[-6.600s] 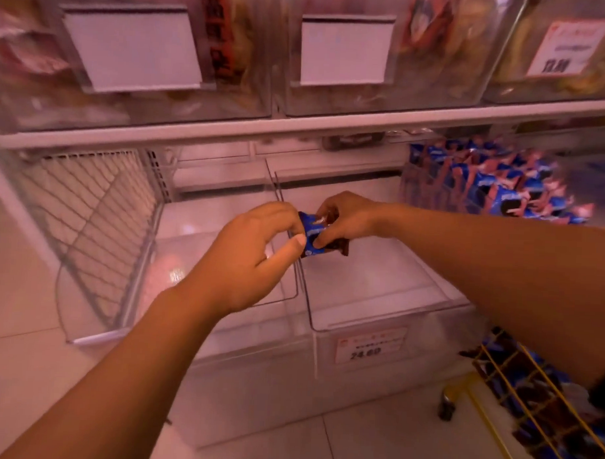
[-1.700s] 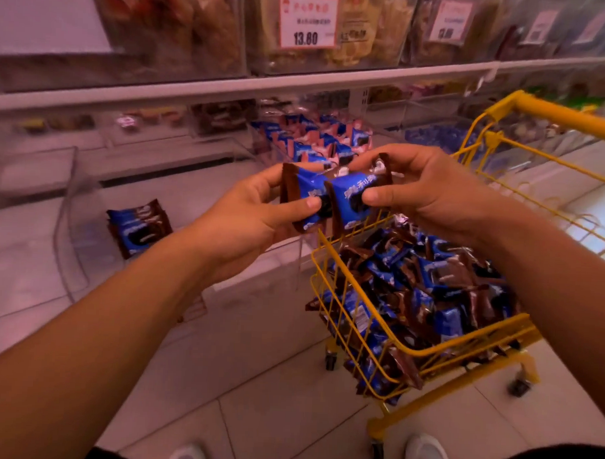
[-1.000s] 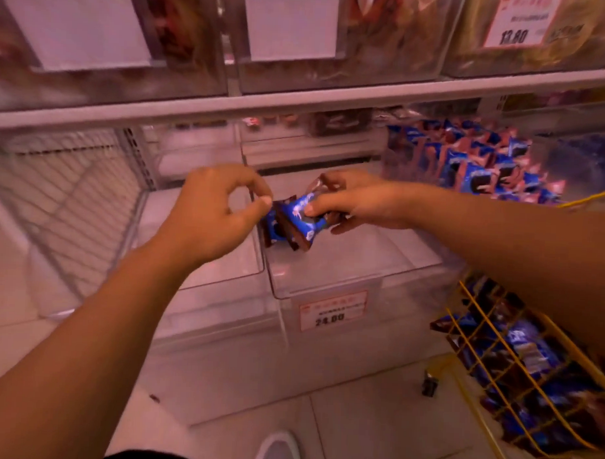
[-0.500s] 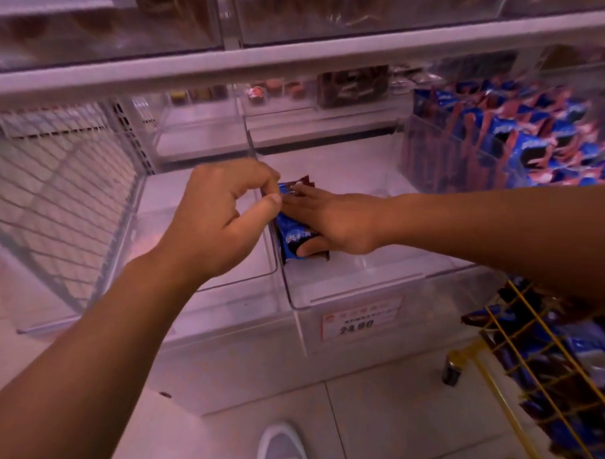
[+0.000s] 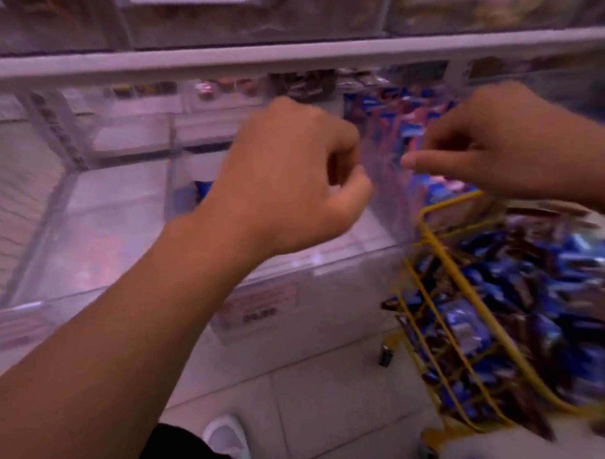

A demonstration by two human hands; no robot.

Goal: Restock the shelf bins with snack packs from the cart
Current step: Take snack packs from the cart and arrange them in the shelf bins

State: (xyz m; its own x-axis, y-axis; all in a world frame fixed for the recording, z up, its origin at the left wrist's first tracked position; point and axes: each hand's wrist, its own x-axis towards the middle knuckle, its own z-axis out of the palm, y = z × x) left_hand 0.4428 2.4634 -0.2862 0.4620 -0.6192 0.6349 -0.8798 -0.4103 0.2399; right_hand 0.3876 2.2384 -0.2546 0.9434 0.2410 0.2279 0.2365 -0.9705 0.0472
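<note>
We see both hands raised in front of the shelf, and neither holds anything. The left hand sits at the centre of the frame with its fingers loosely curled toward the palm, empty. The right hand, at the upper right, has its thumb stretched out to the left and its fingers loosely bent, also empty. The two hands are apart, with a gap between them.

Below and behind the left hand lies a clear shelf bin with a blurred price label on its front. A blue snack pack shows in that bin just left of the left wrist, mostly hidden. To the right, behind the gap between the hands, a neighbouring bin holds upright blue snack packs. At the lower right stands the yellow wire cart, heaped with blue and brown packs. The whole frame is motion-blurred. A white shoe shows on the tiled floor at the bottom centre.
</note>
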